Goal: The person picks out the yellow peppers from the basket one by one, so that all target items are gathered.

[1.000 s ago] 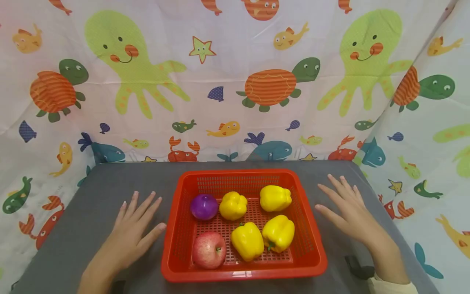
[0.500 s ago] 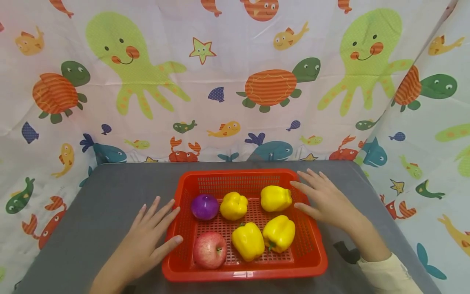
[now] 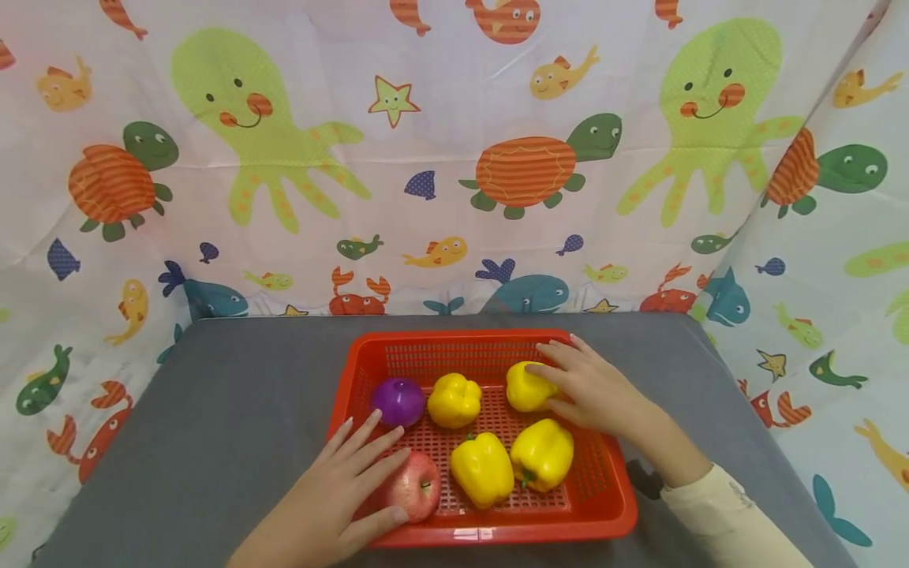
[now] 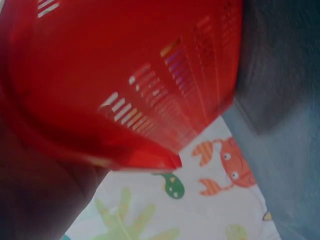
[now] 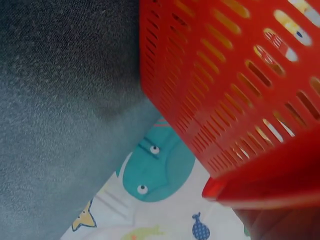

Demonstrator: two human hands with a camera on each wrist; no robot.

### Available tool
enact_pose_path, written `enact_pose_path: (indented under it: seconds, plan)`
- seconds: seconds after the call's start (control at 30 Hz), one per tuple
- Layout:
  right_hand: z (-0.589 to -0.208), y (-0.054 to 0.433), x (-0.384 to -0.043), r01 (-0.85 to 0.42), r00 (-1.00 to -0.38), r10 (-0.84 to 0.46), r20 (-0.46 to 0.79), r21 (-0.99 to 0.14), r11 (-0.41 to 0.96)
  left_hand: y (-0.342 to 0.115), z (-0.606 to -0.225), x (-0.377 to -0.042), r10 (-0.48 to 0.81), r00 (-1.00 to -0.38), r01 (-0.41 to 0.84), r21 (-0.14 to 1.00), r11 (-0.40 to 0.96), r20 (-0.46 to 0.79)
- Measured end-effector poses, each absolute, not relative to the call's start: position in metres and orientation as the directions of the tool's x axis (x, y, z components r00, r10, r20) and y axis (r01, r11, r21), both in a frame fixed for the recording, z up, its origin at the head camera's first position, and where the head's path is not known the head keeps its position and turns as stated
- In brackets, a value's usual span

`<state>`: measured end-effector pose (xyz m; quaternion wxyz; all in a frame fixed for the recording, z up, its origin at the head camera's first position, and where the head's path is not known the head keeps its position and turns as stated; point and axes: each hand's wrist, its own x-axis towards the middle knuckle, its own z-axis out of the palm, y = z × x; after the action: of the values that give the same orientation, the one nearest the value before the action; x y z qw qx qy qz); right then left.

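A red plastic basket (image 3: 447, 334) holds several yellow bell peppers, a red apple (image 3: 424, 487) and a shiny purple, onion-like ball (image 3: 399, 402). My left hand (image 3: 334, 493) reaches over the basket's left wall, fingers spread above the apple and partly covering it; one fingertip overlaps the purple ball's lower edge. On the far right, my right hand (image 3: 604, 394) is over the basket's wall, its fingers around the back-right yellow bell pepper (image 3: 524, 388) and hiding its right side. Both wrist views show the basket's slotted outer wall (image 4: 150, 90), which blocks sight of the fingers.
Other yellow bell peppers (image 3: 483, 471) lie at the middle and front right of the basket. Under it is a grey cloth-covered table (image 3: 185, 442). A curtain (image 3: 440, 95) with printed sea animals hangs behind and along both sides.
Both hands have moved inward from beside the basket to over its contents, the left to the apple, the right to the back-right bell pepper. The basket and its contents stay put.
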<state>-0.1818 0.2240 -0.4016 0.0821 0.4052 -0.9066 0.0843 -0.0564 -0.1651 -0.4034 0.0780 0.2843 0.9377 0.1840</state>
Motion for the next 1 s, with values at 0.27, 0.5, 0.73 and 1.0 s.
enact_pose_path:
  seconds: [0.27,0.5,0.73,1.0]
  plan:
    - [-0.410,0.208,-0.191,-0.758,-0.650,-0.741,0.169,-0.063,0.650,-0.159,-0.408,-0.055,0.606,-0.795,0.557,0.396,0.730,0.001]
    - [-0.415,0.197,-0.199,-0.755,-0.651,-0.749,0.123,-0.001,0.656,-0.152,-0.410,-0.056,0.625,-0.780,0.579,0.397,0.712,0.017]
    - [-0.412,0.190,-0.199,-0.717,-0.695,-0.719,0.008,0.064,0.694,-0.144,-0.413,-0.055,0.654,-0.756,0.613,0.379,0.693,0.029]
    - [-0.414,0.189,-0.197,-0.739,-0.663,-0.748,0.007,0.151,0.657,-0.141,-0.414,-0.054,0.648,-0.762,0.596,0.393,0.700,0.002]
